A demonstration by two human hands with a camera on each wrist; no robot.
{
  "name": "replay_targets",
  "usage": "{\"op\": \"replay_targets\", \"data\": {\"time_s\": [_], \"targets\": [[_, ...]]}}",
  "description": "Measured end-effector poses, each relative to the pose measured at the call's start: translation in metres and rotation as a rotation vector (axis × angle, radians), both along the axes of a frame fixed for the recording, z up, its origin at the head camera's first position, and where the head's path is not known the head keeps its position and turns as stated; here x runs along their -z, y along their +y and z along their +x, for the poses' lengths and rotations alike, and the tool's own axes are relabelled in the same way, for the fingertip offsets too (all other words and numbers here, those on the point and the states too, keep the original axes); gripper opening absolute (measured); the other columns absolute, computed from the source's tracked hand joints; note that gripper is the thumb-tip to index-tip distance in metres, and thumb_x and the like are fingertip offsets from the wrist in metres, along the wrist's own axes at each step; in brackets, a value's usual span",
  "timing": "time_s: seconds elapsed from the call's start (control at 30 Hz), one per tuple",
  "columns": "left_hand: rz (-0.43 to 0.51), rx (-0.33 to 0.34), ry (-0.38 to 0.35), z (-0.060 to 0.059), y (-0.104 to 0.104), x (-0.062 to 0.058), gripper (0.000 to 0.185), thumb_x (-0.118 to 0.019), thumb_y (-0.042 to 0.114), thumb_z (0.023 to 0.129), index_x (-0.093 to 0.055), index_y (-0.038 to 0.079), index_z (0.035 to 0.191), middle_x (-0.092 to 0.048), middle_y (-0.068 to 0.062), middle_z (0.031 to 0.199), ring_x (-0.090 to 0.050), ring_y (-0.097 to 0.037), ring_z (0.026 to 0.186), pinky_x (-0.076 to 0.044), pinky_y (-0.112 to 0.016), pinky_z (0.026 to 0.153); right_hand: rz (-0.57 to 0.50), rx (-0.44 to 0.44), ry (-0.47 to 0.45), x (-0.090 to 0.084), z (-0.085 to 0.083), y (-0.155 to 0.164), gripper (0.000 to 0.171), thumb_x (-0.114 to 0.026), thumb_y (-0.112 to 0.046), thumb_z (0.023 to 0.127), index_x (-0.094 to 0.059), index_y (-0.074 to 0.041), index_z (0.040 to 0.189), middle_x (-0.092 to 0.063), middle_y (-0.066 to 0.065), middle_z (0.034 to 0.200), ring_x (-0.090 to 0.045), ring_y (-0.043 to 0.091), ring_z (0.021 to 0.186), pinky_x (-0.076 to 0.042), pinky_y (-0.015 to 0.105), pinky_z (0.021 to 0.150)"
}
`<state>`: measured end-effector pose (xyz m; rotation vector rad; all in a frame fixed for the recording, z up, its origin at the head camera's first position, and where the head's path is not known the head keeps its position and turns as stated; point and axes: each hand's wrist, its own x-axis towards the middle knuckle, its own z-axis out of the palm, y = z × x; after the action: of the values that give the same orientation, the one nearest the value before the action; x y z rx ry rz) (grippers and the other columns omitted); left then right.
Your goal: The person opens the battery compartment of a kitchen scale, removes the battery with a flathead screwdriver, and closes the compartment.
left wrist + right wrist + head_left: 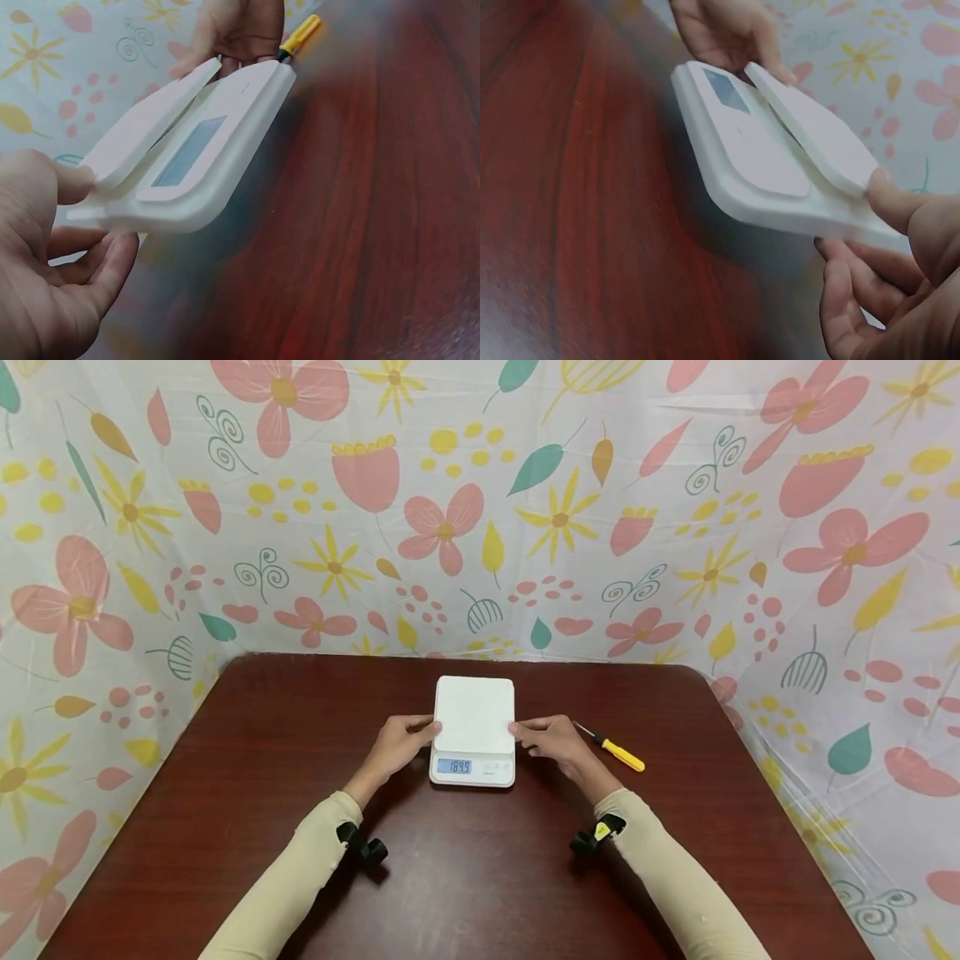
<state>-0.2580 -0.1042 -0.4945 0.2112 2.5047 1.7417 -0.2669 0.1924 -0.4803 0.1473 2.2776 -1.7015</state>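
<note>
A white digital scale (474,718) with a flat weighing plate is held between both hands in the middle of the table. Its small lit display (454,767) faces the person and shows digits that look like 1849. At the scale's left side my left hand (400,745) grips it, thumb on the plate's edge and fingers curled beneath the body. The opposite side is gripped the same way by my right hand (557,742). In the right wrist view, the scale's underside (765,217) edge and the fingertips (838,281) below it show.
A screwdriver (622,754) with a yellow and black handle lies on the dark wooden table (480,877), just right of the right hand. Behind the table hangs a floral curtain (480,527), which also runs along both sides.
</note>
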Motion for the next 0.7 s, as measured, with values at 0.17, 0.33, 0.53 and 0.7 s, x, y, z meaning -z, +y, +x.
{"op": "replay_targets", "data": {"time_s": [0.17, 0.33, 0.53, 0.7], "targets": [[0.049, 0.048, 0.004, -0.003, -0.003, -0.002, 0.043, -0.073, 0.026, 0.097, -0.068, -0.004, 0.128, -0.075, -0.018, 0.111, -0.072, -0.022, 0.099, -0.059, -0.032, 0.088, -0.007, -0.050, 0.022, -0.004, -0.002, 0.007, 0.048, -0.080, -0.031, 0.091, -0.071, 0.003, 0.124, -0.075, 0.008, 0.102, -0.065, 0.021, 0.089, -0.060, 0.027, 0.075], [0.085, 0.100, 0.021, -0.004, -0.007, -0.007, 0.040, -0.076, 0.022, 0.095, -0.070, -0.005, 0.125, -0.076, -0.017, 0.109, -0.071, -0.019, 0.096, -0.058, -0.026, 0.082, -0.003, -0.097, 0.067, -0.007, -0.003, 0.012, 0.047, -0.079, -0.027, 0.093, -0.068, 0.004, 0.127, -0.074, 0.013, 0.113, -0.069, 0.026, 0.103, -0.061, 0.036, 0.087], [0.100, 0.140, 0.074, -0.002, -0.008, -0.018, 0.038, -0.078, 0.021, 0.093, -0.072, -0.003, 0.122, -0.076, -0.017, 0.109, -0.070, -0.014, 0.091, -0.058, -0.021, 0.076, 0.017, -0.143, 0.148, -0.008, -0.004, 0.016, 0.047, -0.082, -0.024, 0.090, -0.069, 0.003, 0.127, -0.074, 0.016, 0.114, -0.069, 0.023, 0.099, -0.062, 0.044, 0.089], [0.088, 0.163, 0.130, -0.003, -0.011, -0.021, 0.037, -0.081, 0.020, 0.090, -0.074, 0.000, 0.120, -0.076, -0.015, 0.108, -0.071, -0.014, 0.088, -0.058, -0.020, 0.074, 0.039, -0.183, 0.240, -0.012, -0.003, 0.020, 0.043, -0.084, -0.022, 0.088, -0.073, 0.001, 0.122, -0.076, 0.016, 0.108, -0.070, 0.023, 0.099, -0.061, 0.034, 0.082]]}}
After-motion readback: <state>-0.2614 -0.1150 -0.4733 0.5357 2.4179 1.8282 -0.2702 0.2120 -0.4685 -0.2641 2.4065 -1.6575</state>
